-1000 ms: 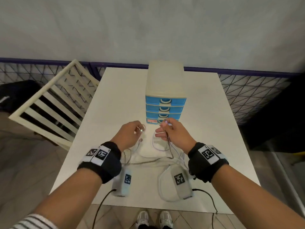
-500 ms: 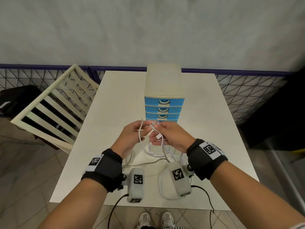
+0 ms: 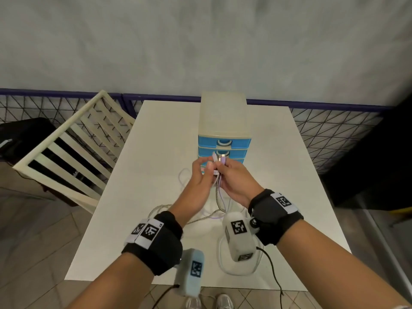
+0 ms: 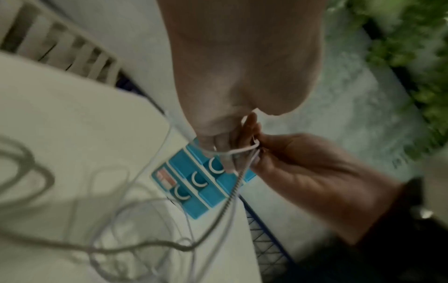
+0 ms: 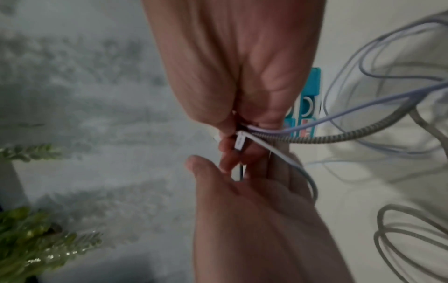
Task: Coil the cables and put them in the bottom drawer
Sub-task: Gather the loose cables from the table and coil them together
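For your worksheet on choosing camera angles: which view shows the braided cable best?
The right wrist view: the braided cable runs sharply from the right hand to loops on the table. The head view shows it thin and partly hidden; the left wrist view shows it blurred.

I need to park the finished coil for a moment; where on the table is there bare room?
Bare patches: the table left of the drawer unit, toward the chair, and the stretch right of the unit out to the table's right edge. Crowded: the near middle, where loose cables trail down from the left hand and right hand to the front edge.
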`<action>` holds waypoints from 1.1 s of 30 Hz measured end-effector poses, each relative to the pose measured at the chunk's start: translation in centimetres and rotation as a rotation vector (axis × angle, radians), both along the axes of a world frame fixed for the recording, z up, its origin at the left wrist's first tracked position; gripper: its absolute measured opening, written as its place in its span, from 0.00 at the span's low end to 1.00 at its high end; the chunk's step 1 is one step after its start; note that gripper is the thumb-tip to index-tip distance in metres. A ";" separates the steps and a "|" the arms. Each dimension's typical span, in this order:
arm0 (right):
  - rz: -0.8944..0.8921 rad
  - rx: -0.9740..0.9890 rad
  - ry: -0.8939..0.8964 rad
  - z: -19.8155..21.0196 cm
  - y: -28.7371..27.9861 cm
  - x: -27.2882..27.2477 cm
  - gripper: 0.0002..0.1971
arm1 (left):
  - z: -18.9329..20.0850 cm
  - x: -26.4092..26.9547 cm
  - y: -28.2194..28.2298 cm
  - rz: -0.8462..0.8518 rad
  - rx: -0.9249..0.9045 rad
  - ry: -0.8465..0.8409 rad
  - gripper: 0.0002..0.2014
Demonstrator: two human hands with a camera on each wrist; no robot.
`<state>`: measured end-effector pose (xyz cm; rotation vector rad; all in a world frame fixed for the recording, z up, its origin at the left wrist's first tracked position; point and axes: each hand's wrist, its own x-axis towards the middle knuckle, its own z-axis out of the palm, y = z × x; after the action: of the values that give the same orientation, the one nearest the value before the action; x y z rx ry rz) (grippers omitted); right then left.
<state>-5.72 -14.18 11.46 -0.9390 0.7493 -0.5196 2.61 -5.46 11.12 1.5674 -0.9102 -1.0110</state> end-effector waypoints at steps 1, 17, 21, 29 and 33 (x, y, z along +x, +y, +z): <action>-0.039 0.027 -0.024 0.1 0.0 0.1 0.12 | -0.1 -0.3 -0.1 -0.019 0.030 0.041 0.26; -0.139 -0.130 -0.007 1.2 -2.7 -2.9 0.11 | -4.7 3.4 2.3 -0.435 0.118 -0.217 0.18; -0.128 -0.172 0.027 0.6 -2.8 -3.6 0.12 | -4.9 5.5 2.9 -0.508 0.161 -0.424 0.17; -0.017 -0.262 0.211 0.5 -3.0 -4.7 0.11 | -2.2 7.2 1.8 -0.519 0.184 -0.718 0.15; 0.127 -0.248 0.258 -0.1 -1.6 -3.5 0.14 | 0.1 5.8 -0.6 -0.512 0.090 -0.814 0.14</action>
<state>-9.21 -15.74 11.34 -1.2935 0.8622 -0.3893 8.42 -6.06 11.20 1.8999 -1.9180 -0.7343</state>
